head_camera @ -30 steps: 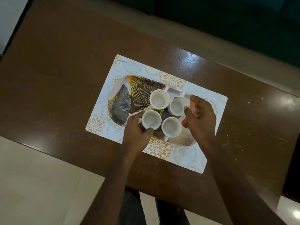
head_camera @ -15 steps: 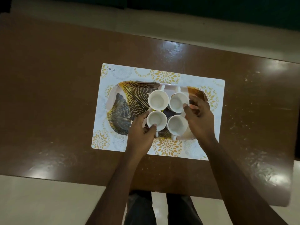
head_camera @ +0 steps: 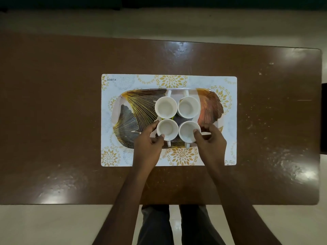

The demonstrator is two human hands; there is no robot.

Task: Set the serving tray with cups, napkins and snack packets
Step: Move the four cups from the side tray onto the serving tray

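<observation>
A serving tray (head_camera: 131, 112) with a gold and black leaf pattern lies on a white placemat (head_camera: 230, 121). Several white cups stand in a tight square at its middle: far left cup (head_camera: 166, 107), far right cup (head_camera: 188, 106), near left cup (head_camera: 167, 129), near right cup (head_camera: 188, 130). My left hand (head_camera: 147, 145) grips the near left cup, thumb on its rim and fingers round its left side. My right hand (head_camera: 211, 141) grips the near right cup the same way. Something dark with a bit of yellow shows between the cups. No napkins are visible.
The placemat sits in the middle of a brown glossy table (head_camera: 53, 121), whose near edge runs just in front of my legs (head_camera: 173, 225). Pale floor lies beyond the far edge. A dark object (head_camera: 323, 117) stands at the table's right end.
The view has swung so the tray now lies square to me. My right hand has come back from the far right cup to the near right cup. My left hand stays on the near left cup.
</observation>
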